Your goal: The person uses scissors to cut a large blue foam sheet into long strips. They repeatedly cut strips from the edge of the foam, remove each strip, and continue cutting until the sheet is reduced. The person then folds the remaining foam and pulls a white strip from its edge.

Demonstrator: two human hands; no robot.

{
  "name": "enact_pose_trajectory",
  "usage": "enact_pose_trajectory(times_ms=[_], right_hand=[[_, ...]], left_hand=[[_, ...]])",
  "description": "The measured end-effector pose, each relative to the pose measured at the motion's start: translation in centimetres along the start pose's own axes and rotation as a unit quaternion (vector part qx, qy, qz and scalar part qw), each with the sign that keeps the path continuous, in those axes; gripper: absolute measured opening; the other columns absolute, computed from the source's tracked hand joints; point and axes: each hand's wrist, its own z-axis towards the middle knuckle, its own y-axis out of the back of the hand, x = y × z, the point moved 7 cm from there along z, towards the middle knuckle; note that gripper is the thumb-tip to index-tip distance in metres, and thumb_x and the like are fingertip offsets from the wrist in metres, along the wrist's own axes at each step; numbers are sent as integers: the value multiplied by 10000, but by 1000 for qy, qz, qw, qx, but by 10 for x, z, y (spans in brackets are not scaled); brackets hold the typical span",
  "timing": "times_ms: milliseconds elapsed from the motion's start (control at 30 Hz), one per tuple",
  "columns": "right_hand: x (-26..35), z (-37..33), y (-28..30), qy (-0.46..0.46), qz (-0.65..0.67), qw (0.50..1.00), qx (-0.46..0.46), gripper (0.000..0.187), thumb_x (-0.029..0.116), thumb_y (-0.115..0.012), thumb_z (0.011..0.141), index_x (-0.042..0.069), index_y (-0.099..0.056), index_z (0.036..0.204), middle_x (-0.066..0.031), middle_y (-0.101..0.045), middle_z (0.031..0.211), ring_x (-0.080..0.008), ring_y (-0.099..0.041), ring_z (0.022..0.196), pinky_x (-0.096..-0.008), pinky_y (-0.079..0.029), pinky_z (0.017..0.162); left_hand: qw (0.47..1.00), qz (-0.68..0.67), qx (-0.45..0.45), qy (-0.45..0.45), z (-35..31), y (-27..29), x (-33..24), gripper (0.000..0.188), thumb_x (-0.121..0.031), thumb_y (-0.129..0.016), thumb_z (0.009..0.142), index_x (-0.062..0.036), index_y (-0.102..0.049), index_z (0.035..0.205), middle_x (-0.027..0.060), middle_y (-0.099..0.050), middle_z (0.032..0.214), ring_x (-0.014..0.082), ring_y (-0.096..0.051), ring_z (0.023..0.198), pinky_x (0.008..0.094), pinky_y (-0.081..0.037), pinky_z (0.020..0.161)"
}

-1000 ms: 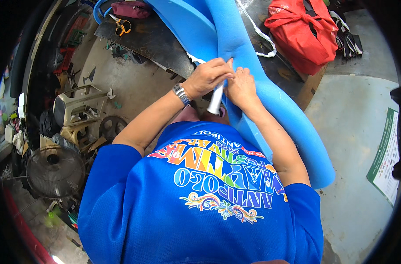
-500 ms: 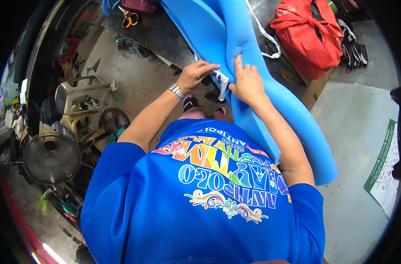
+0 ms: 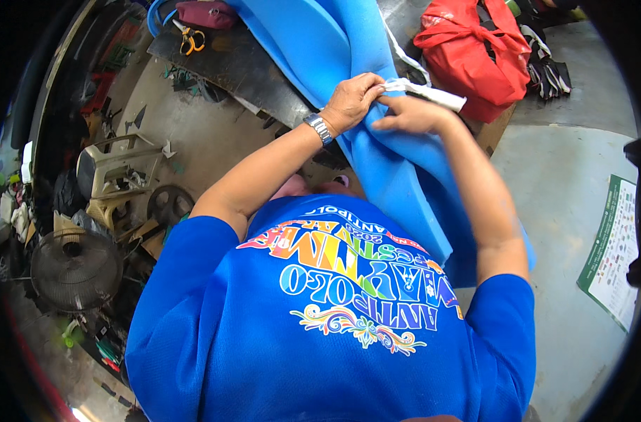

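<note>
A long piece of soft blue foam [image 3: 299, 42] runs from the dark table down past my right side, bent and folded lengthwise. My left hand [image 3: 352, 105], with a metal watch on its wrist, pinches a white cloth strip [image 3: 405, 86] over the foam. From those fingers the strip stretches rightward behind my right hand, ending in a flat, wider piece. Close beside the left fingertips is my right hand [image 3: 412, 116], its fingers extended and a little apart above the foam, with nothing seen in them.
Orange-handled scissors [image 3: 190, 39] and a maroon pouch [image 3: 206, 14] lie on the dark table [image 3: 229, 63]. A red cloth bag [image 3: 475, 56] rests at the far right, near striped cloth pieces [image 3: 549, 74]. At left stand a fan [image 3: 78, 271] and an overturned plastic stool [image 3: 116, 165].
My left hand has moved right and up with the white strip, now drawn across the foam. My right hand has lifted off the foam and turned leftward.
</note>
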Motion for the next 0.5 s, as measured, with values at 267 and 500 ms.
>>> enact_pose_trajectory(times_ms=[267, 500], right_hand=[[-136, 17, 79, -256, -43, 915, -310, 397, 170, -652, 798, 96, -647, 1188, -225, -688, 1071, -387, -661, 1032, -462, -514, 905], [-127, 12, 42, -212, 285, 900, -253, 271, 274, -670, 914, 67, -720, 1081, -97, -722, 952, -205, -679, 906, -352, -515, 831]], left_hand=[[997, 76, 6, 25, -2, -2, 15, 183, -205, -594, 974, -51, -611, 1071, 170, -671, 883, 341, -667, 796, 404, -512, 698], [996, -45, 1, 80, 4, -8, 17, 182, -187, -605, 970, -45, -632, 1083, 99, -686, 914, 241, -672, 907, 329, -514, 804]])
